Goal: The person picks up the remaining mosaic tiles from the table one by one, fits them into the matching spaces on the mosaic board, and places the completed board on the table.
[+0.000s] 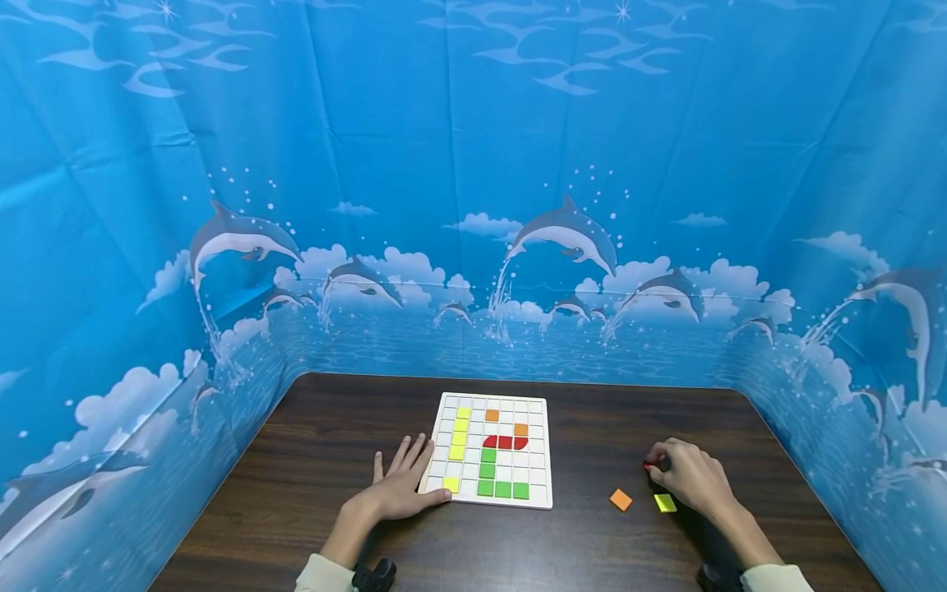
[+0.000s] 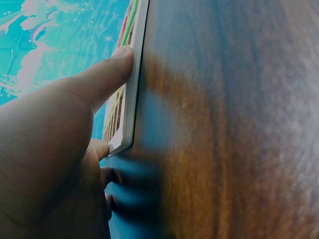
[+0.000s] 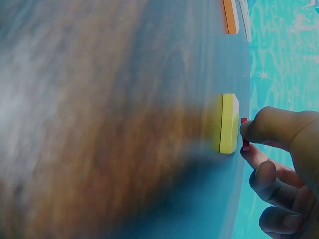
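Note:
A white grid board [image 1: 536, 474] lies on the table with yellow, orange, red and green tiles in its squares. My left hand [image 1: 399, 487] rests at its left edge, fingers spread and thumb on the near left corner by a yellow tile [image 1: 451, 485]. In the left wrist view the thumb [image 2: 107, 74] presses the board's rim. Off to the right, my right hand [image 1: 690, 474] pinches a small red tile [image 3: 244, 134] between thumb and finger. Just nearer than that hand lies a yellow tile [image 1: 665, 503], and left of this an orange tile [image 1: 621, 500].
The dark wooden table [image 1: 562, 543] has rounded far corners. A blue curtain [image 1: 459, 164] printed with dolphins and clouds stands around its back and sides. The two loose tiles lie between the board and the right forearm.

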A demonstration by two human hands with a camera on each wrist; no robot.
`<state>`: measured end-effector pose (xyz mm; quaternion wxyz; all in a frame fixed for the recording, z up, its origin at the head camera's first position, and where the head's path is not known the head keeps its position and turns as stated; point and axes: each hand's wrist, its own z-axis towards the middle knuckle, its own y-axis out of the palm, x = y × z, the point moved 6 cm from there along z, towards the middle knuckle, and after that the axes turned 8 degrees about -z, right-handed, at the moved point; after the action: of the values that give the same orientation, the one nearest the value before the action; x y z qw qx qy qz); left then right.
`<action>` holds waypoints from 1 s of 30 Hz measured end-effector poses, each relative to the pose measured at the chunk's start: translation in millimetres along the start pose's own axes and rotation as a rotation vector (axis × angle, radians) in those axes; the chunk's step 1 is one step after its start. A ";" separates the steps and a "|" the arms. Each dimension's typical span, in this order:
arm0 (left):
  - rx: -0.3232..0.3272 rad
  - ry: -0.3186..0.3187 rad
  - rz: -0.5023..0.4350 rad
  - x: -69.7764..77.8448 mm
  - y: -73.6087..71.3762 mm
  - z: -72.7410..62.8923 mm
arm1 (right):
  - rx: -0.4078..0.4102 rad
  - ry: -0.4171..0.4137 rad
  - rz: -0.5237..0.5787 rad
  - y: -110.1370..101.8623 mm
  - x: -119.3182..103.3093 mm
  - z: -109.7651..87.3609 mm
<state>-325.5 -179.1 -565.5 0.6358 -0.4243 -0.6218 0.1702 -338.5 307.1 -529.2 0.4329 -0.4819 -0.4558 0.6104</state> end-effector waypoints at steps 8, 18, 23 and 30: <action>-0.011 -0.012 -0.008 2.7 -1.5 -1.4 | 0.044 -0.014 0.009 0.9 -7.4 1.8; -0.017 -0.042 0.026 8.4 -7.3 -4.9 | 0.081 -0.050 0.037 -2.9 -24.7 10.8; -0.016 -0.078 0.059 2.3 -4.2 -1.1 | 0.109 -0.061 0.036 -5.4 -31.9 13.2; -0.029 -0.037 0.011 12.0 -7.1 -5.3 | 0.137 -0.065 0.058 -10.7 -44.9 18.8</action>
<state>-320.8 -176.1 -551.7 0.6171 -0.4338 -0.6334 0.1727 -348.8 263.3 -507.8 0.4320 -0.4439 -0.4126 0.6680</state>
